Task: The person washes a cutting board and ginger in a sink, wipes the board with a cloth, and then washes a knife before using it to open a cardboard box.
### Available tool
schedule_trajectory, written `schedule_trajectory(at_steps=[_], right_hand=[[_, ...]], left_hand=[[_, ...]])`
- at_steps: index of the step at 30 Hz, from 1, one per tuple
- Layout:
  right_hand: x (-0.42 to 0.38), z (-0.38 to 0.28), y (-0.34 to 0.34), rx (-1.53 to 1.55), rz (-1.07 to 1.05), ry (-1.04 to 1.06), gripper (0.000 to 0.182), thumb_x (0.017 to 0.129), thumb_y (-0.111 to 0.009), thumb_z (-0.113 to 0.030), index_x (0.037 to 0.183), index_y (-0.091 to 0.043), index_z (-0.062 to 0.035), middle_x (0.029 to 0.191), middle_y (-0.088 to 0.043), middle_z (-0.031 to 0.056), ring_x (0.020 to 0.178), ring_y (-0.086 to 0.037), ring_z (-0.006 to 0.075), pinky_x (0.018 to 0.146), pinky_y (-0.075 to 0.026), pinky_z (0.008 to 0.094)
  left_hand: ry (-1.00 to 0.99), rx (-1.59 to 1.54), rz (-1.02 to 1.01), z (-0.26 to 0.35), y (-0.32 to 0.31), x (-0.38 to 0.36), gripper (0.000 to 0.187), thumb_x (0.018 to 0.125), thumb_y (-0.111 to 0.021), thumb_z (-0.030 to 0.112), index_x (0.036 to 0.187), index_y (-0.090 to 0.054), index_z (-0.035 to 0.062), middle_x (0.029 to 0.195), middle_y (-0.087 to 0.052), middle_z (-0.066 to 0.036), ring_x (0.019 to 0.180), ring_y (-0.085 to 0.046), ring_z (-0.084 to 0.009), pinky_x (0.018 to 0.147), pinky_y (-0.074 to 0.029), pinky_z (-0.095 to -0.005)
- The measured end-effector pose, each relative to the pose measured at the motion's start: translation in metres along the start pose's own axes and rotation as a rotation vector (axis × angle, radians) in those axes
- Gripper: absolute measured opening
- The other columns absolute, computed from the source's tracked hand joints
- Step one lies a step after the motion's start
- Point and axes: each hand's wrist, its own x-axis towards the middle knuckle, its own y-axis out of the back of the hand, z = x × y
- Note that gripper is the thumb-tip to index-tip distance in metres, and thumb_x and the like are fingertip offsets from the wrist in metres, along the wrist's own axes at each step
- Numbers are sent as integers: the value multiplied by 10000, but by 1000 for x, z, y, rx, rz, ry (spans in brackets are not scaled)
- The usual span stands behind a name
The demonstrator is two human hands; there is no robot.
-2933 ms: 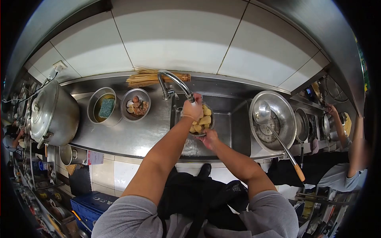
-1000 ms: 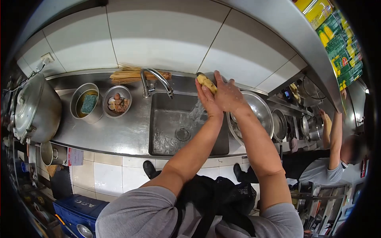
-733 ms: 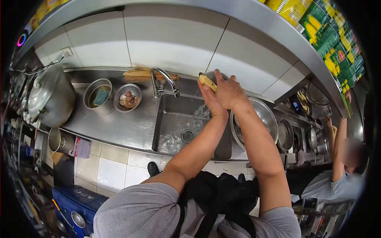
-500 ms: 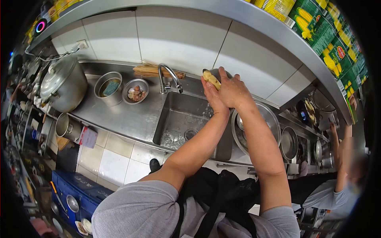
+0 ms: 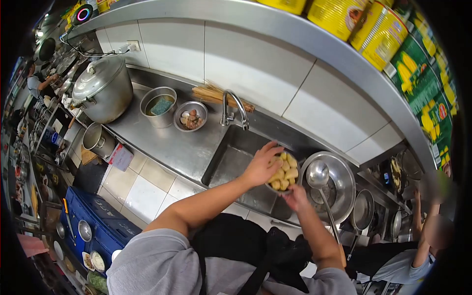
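Note:
A metal bowl (image 5: pixel 292 191) full of pale yellow chunks (image 5: pixel 283 172), which look like peeled potatoes, is held over the right part of the sink (image 5: pixel 228 160). My left hand (image 5: pixel 263 164) grips its left side, the fingers reaching over the far rim beside the chunks. At the near right rim my right hand (image 5: pixel 296 198) clasps the bowl, with the thumb over the edge. Just to the right, a ladle (image 5: pixel 318 174) lies in a large steel basin (image 5: pixel 347 182).
Behind the sink stands a curved faucet (image 5: pixel 241 110), beside a bundle of thin sticks (image 5: pixel 211 93). Left on the counter are a small bowl of food pieces (image 5: pixel 191 116), a pot with a green scouring pad (image 5: pixel 160 107) and a big lidded pot (image 5: pixel 103 91). Another person (image 5: pixel 408 255) works at right.
The bowl has been brought back towards me and lowered, its contents now facing up. My hands, earlier together by the wall, have parted to its two sides. The view has shifted.

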Motion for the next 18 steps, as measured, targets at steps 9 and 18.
schedule_trajectory(at_steps=[9,18], right_hand=[[-56,9,-25,63,-29,222,672,753,-506,-89,1415,-394,-52,1363,-514,136,1151,-570,328,765,-526,485],[-71,-2,-82,122,44,304,640,738,-527,-108,1367,-437,-32,1240,-601,135,959,-661,312,632,-599,415]], left_hand=[[592,-185,161,-246,64,30,409,841,-662,182,1202,-568,13,1021,-669,-194,974,-659,-293,846,-519,-373],[375,172,-26,-266,83,98,479,907,-582,306,1273,-541,0,1214,-598,-261,1092,-602,-397,964,-478,-429]])
